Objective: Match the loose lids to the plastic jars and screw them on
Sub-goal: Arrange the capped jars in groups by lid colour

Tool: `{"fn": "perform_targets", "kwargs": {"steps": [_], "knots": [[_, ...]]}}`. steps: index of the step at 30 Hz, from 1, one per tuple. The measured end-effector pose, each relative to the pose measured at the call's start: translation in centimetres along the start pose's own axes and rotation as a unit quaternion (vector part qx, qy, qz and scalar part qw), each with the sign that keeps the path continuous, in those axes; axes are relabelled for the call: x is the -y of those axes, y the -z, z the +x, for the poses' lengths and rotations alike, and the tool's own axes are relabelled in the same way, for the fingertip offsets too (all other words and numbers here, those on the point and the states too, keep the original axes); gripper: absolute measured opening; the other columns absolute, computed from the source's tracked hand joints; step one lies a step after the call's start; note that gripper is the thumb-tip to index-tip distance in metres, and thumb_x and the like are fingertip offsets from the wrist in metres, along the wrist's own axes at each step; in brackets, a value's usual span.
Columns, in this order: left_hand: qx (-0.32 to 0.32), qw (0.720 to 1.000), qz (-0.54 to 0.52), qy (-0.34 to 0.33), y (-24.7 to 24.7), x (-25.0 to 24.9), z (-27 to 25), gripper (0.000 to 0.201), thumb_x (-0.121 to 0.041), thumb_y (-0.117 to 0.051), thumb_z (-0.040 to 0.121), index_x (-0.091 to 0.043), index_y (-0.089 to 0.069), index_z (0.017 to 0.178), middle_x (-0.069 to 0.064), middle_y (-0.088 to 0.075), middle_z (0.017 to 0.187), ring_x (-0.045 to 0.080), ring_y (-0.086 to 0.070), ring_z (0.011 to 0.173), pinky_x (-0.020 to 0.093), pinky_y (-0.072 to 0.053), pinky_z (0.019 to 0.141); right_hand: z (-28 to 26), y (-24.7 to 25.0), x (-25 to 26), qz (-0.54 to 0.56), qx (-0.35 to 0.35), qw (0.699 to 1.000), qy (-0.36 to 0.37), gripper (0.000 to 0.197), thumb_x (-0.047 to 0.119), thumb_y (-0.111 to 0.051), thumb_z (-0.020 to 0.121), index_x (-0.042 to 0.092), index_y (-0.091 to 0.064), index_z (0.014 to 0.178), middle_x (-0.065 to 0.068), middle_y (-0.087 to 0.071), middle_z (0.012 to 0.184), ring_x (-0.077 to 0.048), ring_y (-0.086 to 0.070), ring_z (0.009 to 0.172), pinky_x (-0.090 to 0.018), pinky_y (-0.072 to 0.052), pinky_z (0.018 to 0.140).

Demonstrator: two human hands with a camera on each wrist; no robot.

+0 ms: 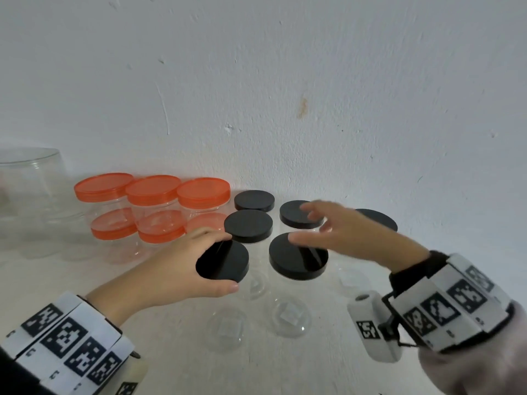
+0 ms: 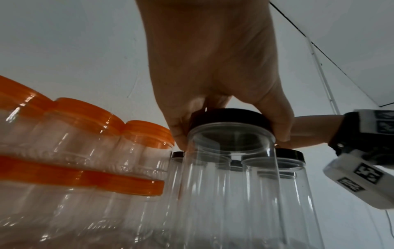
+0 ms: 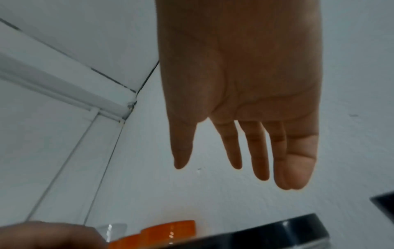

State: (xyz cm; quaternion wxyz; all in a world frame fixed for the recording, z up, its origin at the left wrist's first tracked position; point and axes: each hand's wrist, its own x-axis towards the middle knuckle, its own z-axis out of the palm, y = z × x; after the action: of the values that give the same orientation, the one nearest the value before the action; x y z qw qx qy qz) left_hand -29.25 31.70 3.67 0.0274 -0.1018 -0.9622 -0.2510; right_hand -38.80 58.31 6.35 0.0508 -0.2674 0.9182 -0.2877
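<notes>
My left hand (image 1: 182,266) grips a black lid (image 1: 222,260) from the left, with thumb and fingers curled round its rim. In the left wrist view that black lid (image 2: 230,118) sits on top of a tall clear jar (image 2: 230,185), held by my left hand (image 2: 215,80). My right hand (image 1: 342,229) hovers flat above the other black-lidded jars (image 1: 298,259) and holds nothing. The right wrist view shows my right hand (image 3: 238,118) with fingers straight and spread, above a black lid (image 3: 255,235).
Several clear jars with orange lids (image 1: 154,192) stand stacked in two layers at the left by the white wall. More black-lidded jars (image 1: 248,225) stand behind. A large clear lidless jar (image 1: 28,178) sits at the far left. Bare white tabletop (image 1: 285,366) lies in front.
</notes>
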Motion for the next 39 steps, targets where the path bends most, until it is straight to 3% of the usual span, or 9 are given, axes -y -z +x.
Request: {"fn": "perform_targets", "kwargs": {"steps": [3, 6, 10, 14, 17, 21, 25, 30, 39], "knots": [[0.002, 1.000, -0.004, 0.003, -0.2, 0.0, -0.1, 0.091, -0.083, -0.053, 0.052, -0.051, -0.033, 0.134, -0.045, -0.030, 0.121, -0.019, -0.035, 0.114, 0.009, -0.038, 0.080, 2.5, 1.8, -0.1, -0.019, -0.056, 0.998, -0.022, 0.067, 0.062, -0.061, 0.082, 0.028, -0.046, 0.137, 0.005, -0.051, 0.129, -0.009, -0.051, 0.103, -0.021, -0.037, 0.075], [0.008, 1.000, -0.022, 0.009, -0.6, 0.1, -0.1, 0.087, -0.080, -0.056, 0.053, -0.052, -0.032, 0.131, -0.043, -0.031, 0.119, -0.017, -0.037, 0.113, 0.010, -0.041, 0.077, 5.0, 2.4, -0.4, -0.110, -0.021, 0.993, -0.043, 0.065, 0.055, -0.061, 0.087, 0.022, -0.043, 0.140, -0.003, -0.046, 0.138, -0.014, -0.046, 0.108, -0.027, -0.035, 0.085], [0.006, 0.999, -0.039, 0.011, -1.0, 0.5, -0.1, 0.086, -0.079, -0.058, 0.054, -0.053, -0.031, 0.131, -0.043, -0.031, 0.120, -0.016, -0.036, 0.114, 0.014, -0.043, 0.084, 6.9, 2.3, -0.8, -0.182, 0.046, 0.980, -0.062, 0.073, 0.059, -0.059, 0.087, 0.020, -0.036, 0.144, -0.005, -0.042, 0.143, -0.020, -0.044, 0.121, -0.029, -0.032, 0.088], [0.003, 0.998, -0.061, 0.017, -1.3, 0.7, -0.1, 0.081, -0.077, -0.061, 0.054, -0.056, -0.031, 0.126, -0.043, -0.031, 0.118, -0.013, -0.039, 0.113, 0.017, -0.046, 0.085, 7.9, 1.6, -0.7, -0.208, 0.085, 0.971, -0.077, 0.073, 0.063, -0.062, 0.081, 0.019, -0.043, 0.136, -0.002, -0.051, 0.130, -0.017, -0.050, 0.107, -0.029, -0.039, 0.083], [-0.002, 0.997, -0.071, 0.012, -1.4, 0.9, 0.0, 0.078, -0.075, -0.061, 0.054, -0.056, -0.032, 0.124, -0.044, -0.031, 0.117, -0.018, -0.036, 0.111, 0.014, -0.045, 0.080, 8.4, 0.9, -0.6, -0.201, 0.079, 0.973, -0.074, 0.065, 0.057, -0.068, 0.079, 0.015, -0.048, 0.125, -0.002, -0.058, 0.114, -0.018, -0.056, 0.101, -0.027, -0.043, 0.076], [-0.008, 0.997, -0.074, 0.005, -1.6, 1.1, 0.0, 0.075, -0.074, -0.062, 0.055, -0.058, -0.032, 0.122, -0.043, -0.031, 0.117, -0.019, -0.035, 0.111, 0.012, -0.045, 0.077, 9.2, 0.7, -0.3, -0.205, 0.051, 0.973, -0.093, 0.060, 0.054, -0.070, 0.079, 0.015, -0.047, 0.119, -0.004, -0.056, 0.110, -0.019, -0.056, 0.097, -0.030, -0.046, 0.080], [-0.012, 0.996, -0.083, 0.001, -1.7, 1.1, -0.1, 0.074, -0.075, -0.061, 0.055, -0.057, -0.033, 0.121, -0.042, -0.032, 0.118, -0.017, -0.036, 0.112, 0.010, -0.045, 0.077, 9.9, 0.6, 0.0, -0.220, 0.052, 0.968, -0.110, 0.071, 0.053, -0.067, 0.081, 0.012, -0.039, 0.131, -0.007, -0.052, 0.117, -0.024, -0.054, 0.105, -0.036, -0.049, 0.091], [-0.011, 0.995, -0.096, -0.003, -1.7, 1.1, -0.1, 0.076, -0.074, -0.062, 0.055, -0.055, -0.033, 0.123, -0.042, -0.031, 0.117, -0.017, -0.035, 0.112, 0.005, -0.044, 0.078, 10.7, 0.5, 0.4, -0.228, 0.051, 0.965, -0.114, 0.065, 0.052, -0.065, 0.084, 0.009, -0.040, 0.125, -0.007, -0.052, 0.112, -0.023, -0.055, 0.101, -0.030, -0.042, 0.075], [-0.016, 0.995, -0.103, -0.008, -1.9, 1.2, -0.1, 0.075, -0.072, -0.063, 0.056, -0.054, -0.034, 0.124, -0.041, -0.032, 0.118, -0.017, -0.036, 0.112, 0.009, -0.047, 0.077, 11.1, 0.5, 0.3, -0.234, 0.058, 0.965, -0.105, 0.065, 0.055, -0.063, 0.086, 0.007, -0.041, 0.124, -0.004, -0.052, 0.106, -0.019, -0.052, 0.092, -0.026, -0.040, 0.072]]}}
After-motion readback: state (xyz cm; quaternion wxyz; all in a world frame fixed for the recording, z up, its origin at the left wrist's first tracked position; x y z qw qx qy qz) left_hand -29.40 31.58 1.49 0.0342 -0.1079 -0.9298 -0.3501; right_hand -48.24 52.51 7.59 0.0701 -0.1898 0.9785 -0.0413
